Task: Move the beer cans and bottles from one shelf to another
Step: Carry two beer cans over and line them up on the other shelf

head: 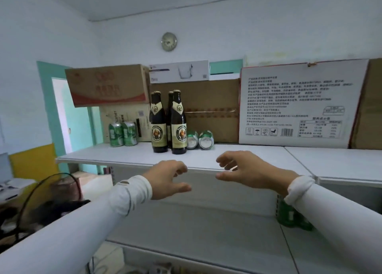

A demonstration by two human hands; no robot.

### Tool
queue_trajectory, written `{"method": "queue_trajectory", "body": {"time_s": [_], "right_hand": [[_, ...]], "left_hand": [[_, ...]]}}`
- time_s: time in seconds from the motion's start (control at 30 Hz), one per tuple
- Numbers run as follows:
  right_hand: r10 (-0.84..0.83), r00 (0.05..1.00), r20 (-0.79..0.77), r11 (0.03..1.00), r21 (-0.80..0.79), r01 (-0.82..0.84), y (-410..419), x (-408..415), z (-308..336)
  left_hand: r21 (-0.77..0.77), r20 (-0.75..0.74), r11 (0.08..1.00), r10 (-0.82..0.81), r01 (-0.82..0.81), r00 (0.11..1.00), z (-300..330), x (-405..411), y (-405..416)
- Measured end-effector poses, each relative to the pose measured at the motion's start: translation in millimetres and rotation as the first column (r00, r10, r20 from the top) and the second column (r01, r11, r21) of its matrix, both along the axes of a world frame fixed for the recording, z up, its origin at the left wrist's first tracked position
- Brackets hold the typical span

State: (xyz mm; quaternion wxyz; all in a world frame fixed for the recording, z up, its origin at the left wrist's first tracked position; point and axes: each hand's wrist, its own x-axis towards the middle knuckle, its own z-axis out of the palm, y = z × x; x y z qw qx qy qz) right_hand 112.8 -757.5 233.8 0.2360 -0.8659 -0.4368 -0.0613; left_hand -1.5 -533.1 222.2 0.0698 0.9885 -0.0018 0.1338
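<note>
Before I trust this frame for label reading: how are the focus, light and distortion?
Head view: bottles fairly sharp, their labels legible; box text soft; wide-angle bends the shelf edge; flat even light, faint shadows; lower green cans blurred behind the right sleeve.

Soft, even daylight fills the room, brightest at the doorway (pixel 62 112) on the left. Shadows are faint. Wide-angle distortion bends the edges, and fine print on the white box (pixel 297 104) blurs.

Dark beer bottles (pixel 169 122) upright on top shelf (pixel 132 156) between green cans (pixel 123 133)
</note>
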Motion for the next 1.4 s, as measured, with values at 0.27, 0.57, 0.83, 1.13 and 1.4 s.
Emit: {"method": "queue_trajectory", "body": {"time_s": [0.27, 0.57, 0.83, 1.13, 1.4], "right_hand": [[-0.091, 0.993, 0.079, 0.994, -0.056, 0.096, 16.6, 43.8, 23.1], [-0.03, 0.982, 0.186, 0.99, -0.129, 0.055, 31.0, 136.2, 43.3], [0.144, 0.964, 0.225, 0.972, -0.213, -0.096, 59.6, 231.9, 49.6], [0.336, 0.892, 0.303, 0.936, -0.216, -0.279, 104.1, 284.3, 27.2], [0.447, 0.829, 0.336, 0.888, -0.274, -0.368, 123.2, 294.6, 17.4]], "left_hand": [[-0.026, 0.055, 0.998, -0.06, 0.062, 0.997, 13.3, 50.1, 24.4], [0.124, 0.074, 0.991, 0.045, -0.054, 0.996, 44.8, 126.6, 21.3], [0.224, 0.06, 0.954, 0.192, -0.2, 0.98, 71.3, 201.8, 5.3], [0.204, -0.004, 0.92, 0.343, -0.335, 0.939, 67.9, 239.8, 21.3], [0.229, -0.002, 0.912, 0.349, -0.339, 0.937, 64.3, 250.1, 23.1]]}}
